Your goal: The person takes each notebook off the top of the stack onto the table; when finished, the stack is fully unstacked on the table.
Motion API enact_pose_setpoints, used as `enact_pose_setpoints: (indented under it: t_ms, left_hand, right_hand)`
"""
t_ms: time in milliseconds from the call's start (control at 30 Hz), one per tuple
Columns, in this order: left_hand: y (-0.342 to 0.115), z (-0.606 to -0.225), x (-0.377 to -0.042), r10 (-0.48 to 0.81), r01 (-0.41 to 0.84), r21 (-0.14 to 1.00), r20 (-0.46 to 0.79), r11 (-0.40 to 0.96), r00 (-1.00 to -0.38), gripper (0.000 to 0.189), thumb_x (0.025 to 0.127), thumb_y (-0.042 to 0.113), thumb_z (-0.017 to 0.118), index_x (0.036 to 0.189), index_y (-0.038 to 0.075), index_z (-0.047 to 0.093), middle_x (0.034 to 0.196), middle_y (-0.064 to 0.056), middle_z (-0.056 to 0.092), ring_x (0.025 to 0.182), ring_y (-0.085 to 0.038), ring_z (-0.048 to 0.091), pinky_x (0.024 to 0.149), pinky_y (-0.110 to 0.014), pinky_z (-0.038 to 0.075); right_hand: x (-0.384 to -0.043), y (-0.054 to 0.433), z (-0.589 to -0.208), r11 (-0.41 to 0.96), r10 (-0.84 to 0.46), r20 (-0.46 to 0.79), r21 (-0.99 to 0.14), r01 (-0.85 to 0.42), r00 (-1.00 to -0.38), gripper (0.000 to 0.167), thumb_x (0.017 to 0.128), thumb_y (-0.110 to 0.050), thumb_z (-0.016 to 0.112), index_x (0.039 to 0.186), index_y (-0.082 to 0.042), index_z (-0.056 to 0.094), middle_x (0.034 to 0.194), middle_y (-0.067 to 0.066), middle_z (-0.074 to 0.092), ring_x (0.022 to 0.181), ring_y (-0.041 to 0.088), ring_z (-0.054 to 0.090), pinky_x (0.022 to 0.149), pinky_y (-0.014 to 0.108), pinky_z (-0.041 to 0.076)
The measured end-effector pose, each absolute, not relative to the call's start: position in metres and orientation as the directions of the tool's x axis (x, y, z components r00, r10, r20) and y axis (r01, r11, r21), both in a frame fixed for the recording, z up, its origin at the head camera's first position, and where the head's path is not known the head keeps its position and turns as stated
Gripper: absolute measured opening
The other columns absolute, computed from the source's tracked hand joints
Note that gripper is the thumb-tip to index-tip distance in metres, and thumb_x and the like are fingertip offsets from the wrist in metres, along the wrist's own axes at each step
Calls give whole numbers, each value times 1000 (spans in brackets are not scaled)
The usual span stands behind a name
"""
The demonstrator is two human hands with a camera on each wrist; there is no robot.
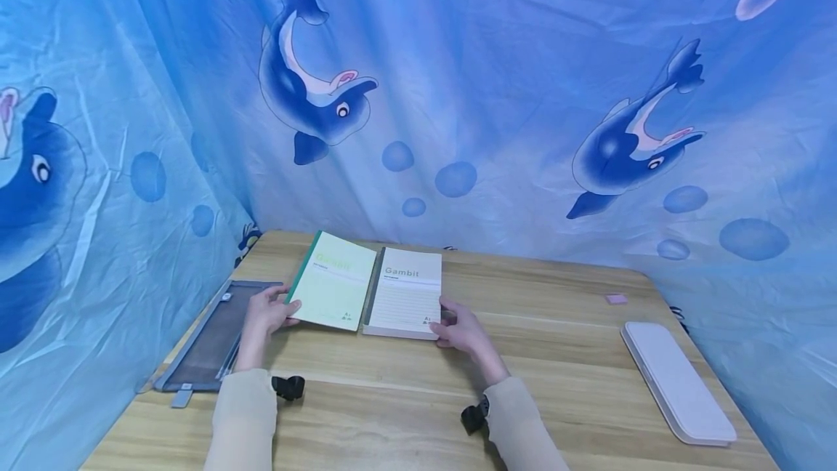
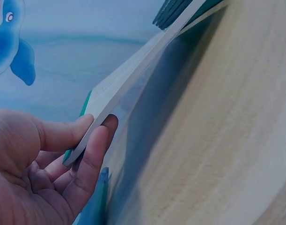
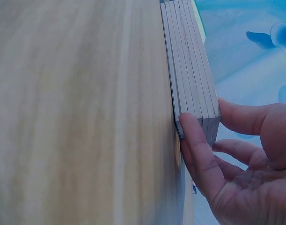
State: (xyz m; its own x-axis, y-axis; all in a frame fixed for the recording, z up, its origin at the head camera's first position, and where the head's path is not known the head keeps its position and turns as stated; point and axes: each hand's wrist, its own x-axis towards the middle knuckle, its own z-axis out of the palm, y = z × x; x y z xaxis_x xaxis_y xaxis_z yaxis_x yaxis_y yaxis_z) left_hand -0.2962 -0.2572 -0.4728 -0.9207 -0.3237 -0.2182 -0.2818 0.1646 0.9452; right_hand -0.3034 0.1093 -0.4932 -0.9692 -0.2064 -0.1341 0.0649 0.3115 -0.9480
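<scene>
A pale green notebook (image 1: 332,283) with a green spine is pinched at its left edge by my left hand (image 1: 264,311). In the left wrist view my thumb lies on its cover and my fingers go under it. That side of the notebook (image 2: 115,88) is tilted up, with a shadow on the wood beneath. Right beside it lies a stack of several notebooks (image 1: 404,293), the top one white with a dark spine and marked "Gambit". My right hand (image 1: 464,327) grips this stack at its near right corner. The right wrist view shows the stack's page edges (image 3: 192,70) between thumb and fingers.
On the left of the wooden table (image 1: 543,355) a grey mesh pouch (image 1: 209,340) with thin sticks inside lies partly behind my left arm. A white case (image 1: 676,382) lies at the right, with a small pink piece (image 1: 616,299) beyond it. A blue dolphin curtain (image 1: 458,93) surrounds the table.
</scene>
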Motion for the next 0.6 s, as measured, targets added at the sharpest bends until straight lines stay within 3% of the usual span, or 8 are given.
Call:
enact_pose_setpoints:
  t_ms: [267, 600]
  left_hand:
    - [-257, -477, -298, -358, -303, 925, -210, 228, -910, 53, 96, -2, 60, 145, -8, 40, 138, -40, 44, 63, -10, 64, 61, -26, 59]
    - [-255, -481, -295, -398, -328, 846, -153, 421, -904, 50, 95, 6, 62, 142, -6, 46, 130, -40, 50, 59, -14, 66, 58, -26, 58]
  right_hand:
    - [-304, 109, -493, 335, -192, -131, -940, 61, -973, 70, 89, 0, 70, 150, 5, 36, 134, 29, 49, 94, 29, 65, 71, 35, 61]
    - [-304, 109, -493, 347, -193, -135, -936, 61, -972, 70, 89, -1, 70, 150, 4, 36, 127, 27, 52, 94, 28, 65, 73, 35, 61]
